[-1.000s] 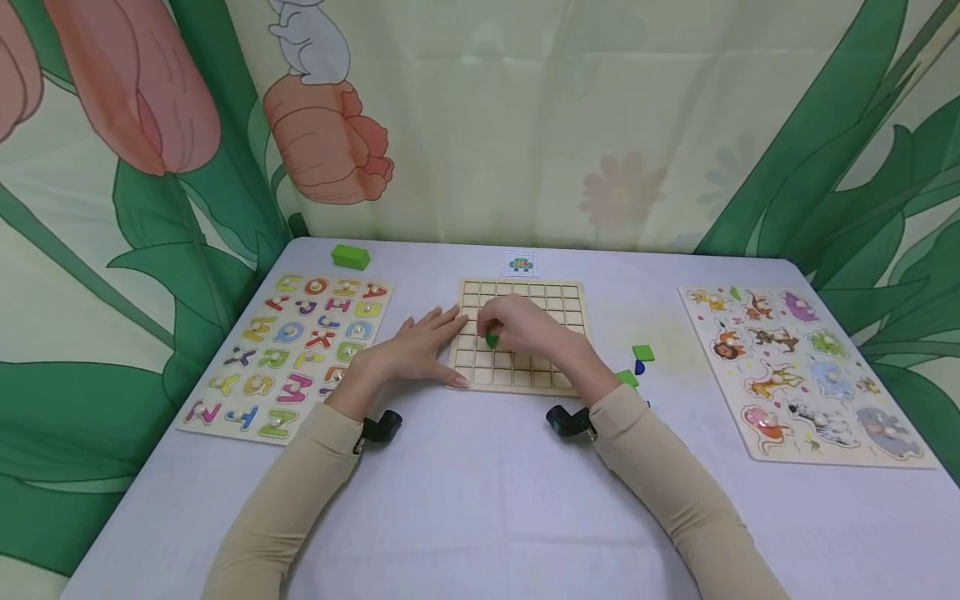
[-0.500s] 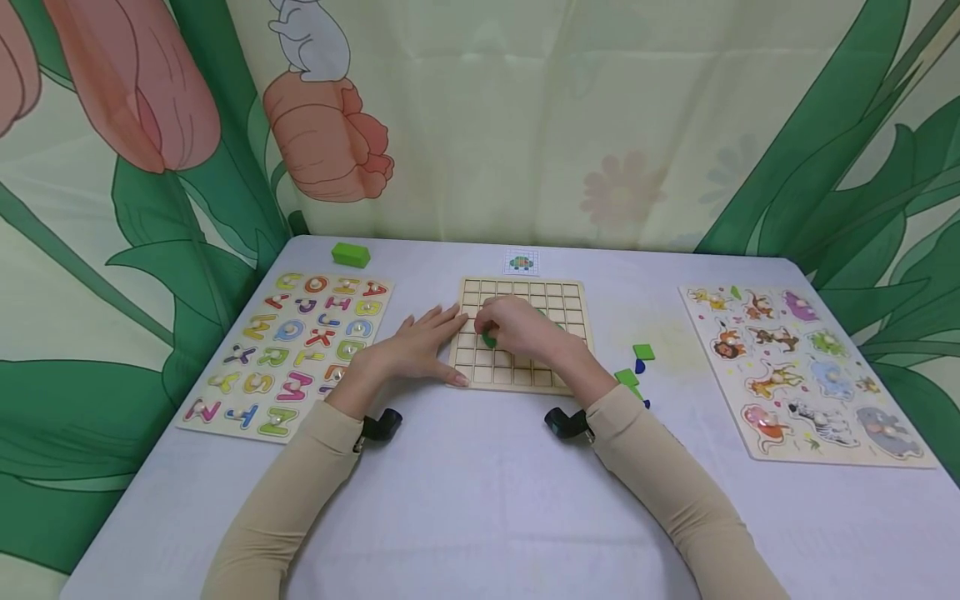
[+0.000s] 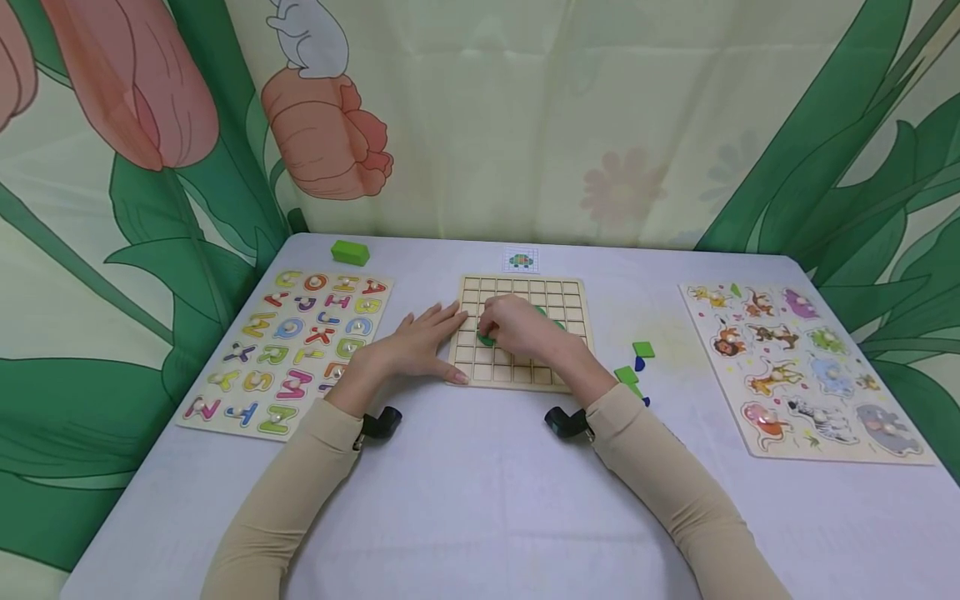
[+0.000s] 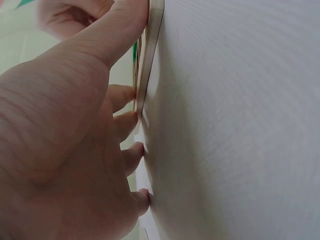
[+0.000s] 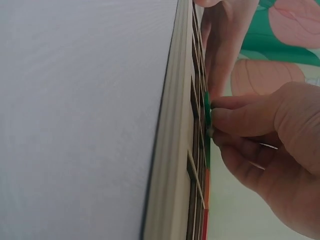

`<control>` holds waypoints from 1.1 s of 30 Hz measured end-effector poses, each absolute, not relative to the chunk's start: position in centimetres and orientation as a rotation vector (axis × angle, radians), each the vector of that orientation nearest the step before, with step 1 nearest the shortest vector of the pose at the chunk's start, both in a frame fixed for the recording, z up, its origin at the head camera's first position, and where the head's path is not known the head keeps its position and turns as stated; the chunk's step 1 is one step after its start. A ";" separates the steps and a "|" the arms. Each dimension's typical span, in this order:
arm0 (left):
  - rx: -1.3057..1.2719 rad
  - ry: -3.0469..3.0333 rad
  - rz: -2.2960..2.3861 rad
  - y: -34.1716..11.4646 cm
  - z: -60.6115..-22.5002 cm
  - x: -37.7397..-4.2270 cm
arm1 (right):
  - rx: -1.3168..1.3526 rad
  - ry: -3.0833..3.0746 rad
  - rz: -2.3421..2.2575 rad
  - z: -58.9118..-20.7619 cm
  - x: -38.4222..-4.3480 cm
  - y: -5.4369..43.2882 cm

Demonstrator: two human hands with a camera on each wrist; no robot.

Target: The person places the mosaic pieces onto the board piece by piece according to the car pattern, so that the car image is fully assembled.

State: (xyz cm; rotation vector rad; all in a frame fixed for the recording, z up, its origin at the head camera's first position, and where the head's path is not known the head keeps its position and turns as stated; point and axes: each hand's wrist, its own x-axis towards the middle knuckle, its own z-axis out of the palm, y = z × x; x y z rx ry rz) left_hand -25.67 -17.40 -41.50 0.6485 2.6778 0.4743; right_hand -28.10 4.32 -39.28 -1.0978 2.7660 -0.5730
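A wooden grid board point(image 3: 510, 380) lies flat in the middle of the table. My left hand point(image 3: 415, 350) is spread along its left side, thumb point(image 4: 95, 37) and fingertips touching the edge. Over the board, my right hand point(image 3: 517, 323) pinches a small green piece point(image 3: 486, 340) at the left part of the grid. In the right wrist view the thumb and fingers meet at this green piece point(image 5: 207, 106), against the board. An orange piece point(image 5: 207, 187) and a red piece point(image 5: 205, 222) sit on the grid beyond it. My right hand hides much of the middle.
Loose green tiles point(image 3: 642, 350) and small blue pieces point(image 3: 639, 364) lie right of the board. Behind it is a pattern card point(image 3: 521, 261). An alphabet puzzle point(image 3: 292, 354) lies left, an animal puzzle point(image 3: 810, 375) right. A green block point(image 3: 350, 252) stands at the back left.
The right hand has shifted slightly over the same part of the grid, lowering the green piece flatter onto the board. My left hand has stayed in place.
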 end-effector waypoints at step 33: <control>0.649 2.686 0.467 -17.3 -41.3 -25.4 | -0.926 2.714 -0.743 -38.3 -27.4 10.0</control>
